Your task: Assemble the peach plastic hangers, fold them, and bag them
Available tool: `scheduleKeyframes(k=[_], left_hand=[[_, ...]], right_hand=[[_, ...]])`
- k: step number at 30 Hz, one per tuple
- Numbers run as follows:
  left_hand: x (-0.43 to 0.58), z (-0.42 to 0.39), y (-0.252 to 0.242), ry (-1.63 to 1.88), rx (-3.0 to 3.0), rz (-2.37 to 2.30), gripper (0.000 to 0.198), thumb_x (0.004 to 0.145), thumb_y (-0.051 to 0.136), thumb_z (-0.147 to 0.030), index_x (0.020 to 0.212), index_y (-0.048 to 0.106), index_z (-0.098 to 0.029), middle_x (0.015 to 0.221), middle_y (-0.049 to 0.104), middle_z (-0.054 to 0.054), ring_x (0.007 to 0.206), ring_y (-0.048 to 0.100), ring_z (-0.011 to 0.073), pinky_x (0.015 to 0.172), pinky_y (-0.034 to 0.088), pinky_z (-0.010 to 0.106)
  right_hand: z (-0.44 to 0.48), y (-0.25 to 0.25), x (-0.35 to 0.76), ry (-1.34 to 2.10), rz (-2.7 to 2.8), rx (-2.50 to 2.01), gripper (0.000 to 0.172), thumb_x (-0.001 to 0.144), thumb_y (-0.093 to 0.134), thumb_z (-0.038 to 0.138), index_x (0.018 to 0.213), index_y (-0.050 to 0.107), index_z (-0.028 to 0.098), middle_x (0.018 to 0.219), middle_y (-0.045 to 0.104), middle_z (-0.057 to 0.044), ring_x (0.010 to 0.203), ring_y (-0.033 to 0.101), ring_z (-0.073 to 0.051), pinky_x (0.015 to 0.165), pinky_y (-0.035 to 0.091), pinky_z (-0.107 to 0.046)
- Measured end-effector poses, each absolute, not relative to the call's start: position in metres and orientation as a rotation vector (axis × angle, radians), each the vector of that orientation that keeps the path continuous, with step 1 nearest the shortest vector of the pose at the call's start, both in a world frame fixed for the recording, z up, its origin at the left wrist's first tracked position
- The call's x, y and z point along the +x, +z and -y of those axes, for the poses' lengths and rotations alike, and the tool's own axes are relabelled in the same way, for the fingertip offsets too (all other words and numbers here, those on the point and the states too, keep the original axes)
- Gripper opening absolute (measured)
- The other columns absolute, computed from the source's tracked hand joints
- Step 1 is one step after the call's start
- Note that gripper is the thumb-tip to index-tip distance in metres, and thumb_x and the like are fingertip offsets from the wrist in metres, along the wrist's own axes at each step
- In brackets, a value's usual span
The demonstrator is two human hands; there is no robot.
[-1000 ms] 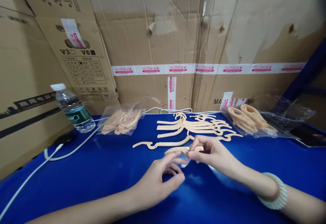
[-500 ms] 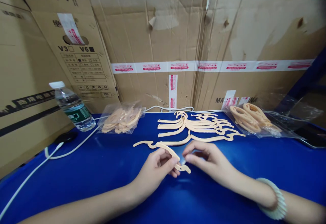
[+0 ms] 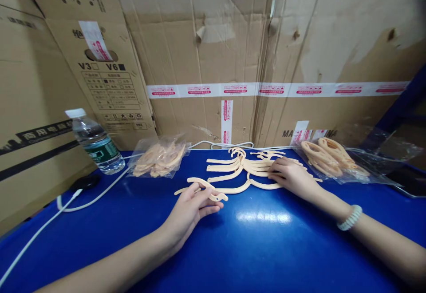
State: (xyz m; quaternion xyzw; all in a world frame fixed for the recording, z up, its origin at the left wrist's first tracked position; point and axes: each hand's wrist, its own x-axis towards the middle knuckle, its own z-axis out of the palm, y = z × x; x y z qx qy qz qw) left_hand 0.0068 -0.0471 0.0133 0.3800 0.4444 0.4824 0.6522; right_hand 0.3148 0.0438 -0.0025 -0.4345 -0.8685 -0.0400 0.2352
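Note:
My left hand (image 3: 193,204) is closed round a curved beige folding-hanger arm (image 3: 218,196), with its hooked, holed end poking out to the right of my fingers. My right hand (image 3: 293,175) is over the right side of the laid-out beige hanger pieces (image 3: 229,168), fingers bent and thumb a little apart. It covers part of several arms, and its fingertips touch or nearly touch them. In front of that group lies a wider hanger (image 3: 236,190), its left end partly behind my left hand. Small curved hooks (image 3: 238,152) top the group.
Clear bags of beige parts lie at left (image 3: 159,157) and right (image 3: 329,157). A water bottle (image 3: 100,144) stands at far left near a black device (image 3: 85,182) with a white cable (image 3: 36,233). Cardboard (image 3: 199,53) walls the back of the blue table (image 3: 253,253). A dark phone-like slab (image 3: 406,182) lies far right.
My right hand has moved away from the piece in my left hand, to the right and back over the laid-out hangers. My left hand has shifted left and slightly up, still holding the arm.

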Motion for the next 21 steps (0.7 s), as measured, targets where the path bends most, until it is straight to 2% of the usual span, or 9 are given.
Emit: scheduleKeyframes(k=[4, 7, 11, 16, 19, 21], left_hand=[[0.001, 0.041, 0.017, 1.172, 0.853, -0.987, 0.022, 0.075, 0.078, -0.024, 0.079, 0.059, -0.015, 0.087, 0.071, 0.006, 0.077, 0.067, 0.0144, 0.075, 0.051, 0.027], [-0.002, 0.036, 0.02, 1.282, 0.862, -0.953, 0.031, 0.065, 0.085, -0.021, 0.079, 0.058, -0.016, 0.077, 0.068, 0.002, 0.069, 0.061, 0.0099, 0.071, 0.048, 0.023], [-0.005, 0.029, 0.021, 1.41, 0.827, -0.964, 0.038, 0.055, 0.089, -0.021, 0.082, 0.063, -0.015, 0.069, 0.063, -0.001, 0.066, 0.058, 0.0098, 0.066, 0.046, 0.021], [-0.012, 0.021, 0.015, 1.421, 0.858, -0.903, 0.03, 0.06, 0.087, -0.026, 0.079, 0.068, -0.012, 0.069, 0.06, -0.002, 0.066, 0.055, 0.0083, 0.067, 0.045, 0.02], [-0.013, 0.02, 0.012, 1.39, 0.869, -0.86, 0.03, 0.062, 0.087, -0.03, 0.072, 0.065, -0.012, 0.068, 0.058, -0.001, 0.066, 0.054, 0.009, 0.065, 0.045, 0.021], [-0.011, 0.02, 0.012, 1.364, 0.856, -0.836, 0.031, 0.063, 0.087, -0.031, 0.071, 0.064, -0.012, 0.075, 0.061, 0.001, 0.071, 0.057, 0.011, 0.069, 0.047, 0.024]], right_hand=[[-0.042, -0.001, 0.313, -0.073, 2.304, -1.15, 0.008, 0.085, 0.059, 0.025, 0.079, 0.061, 0.02, 0.084, 0.067, -0.009, 0.082, 0.063, -0.025, 0.074, 0.05, -0.038], [-0.04, 0.007, 0.315, 0.01, 2.213, -1.143, 0.011, 0.087, 0.056, 0.03, 0.081, 0.058, 0.021, 0.081, 0.068, -0.007, 0.075, 0.064, -0.023, 0.067, 0.05, -0.035], [-0.032, 0.023, 0.321, 0.17, 2.143, -1.121, 0.019, 0.086, 0.058, 0.039, 0.08, 0.058, 0.021, 0.078, 0.068, -0.006, 0.073, 0.066, -0.022, 0.067, 0.053, -0.034], [-0.021, 0.033, 0.331, 0.321, 2.072, -1.107, 0.032, 0.084, 0.061, 0.052, 0.092, 0.065, 0.021, 0.087, 0.071, -0.009, 0.077, 0.067, -0.023, 0.068, 0.056, -0.033], [-0.017, 0.035, 0.333, 0.334, 2.096, -1.113, 0.031, 0.085, 0.06, 0.052, 0.089, 0.067, 0.022, 0.085, 0.071, -0.008, 0.076, 0.066, -0.023, 0.064, 0.054, -0.032], [-0.015, 0.037, 0.333, 0.374, 2.105, -1.097, 0.03, 0.084, 0.061, 0.052, 0.087, 0.066, 0.022, 0.083, 0.07, -0.008, 0.075, 0.065, -0.022, 0.063, 0.054, -0.031]])
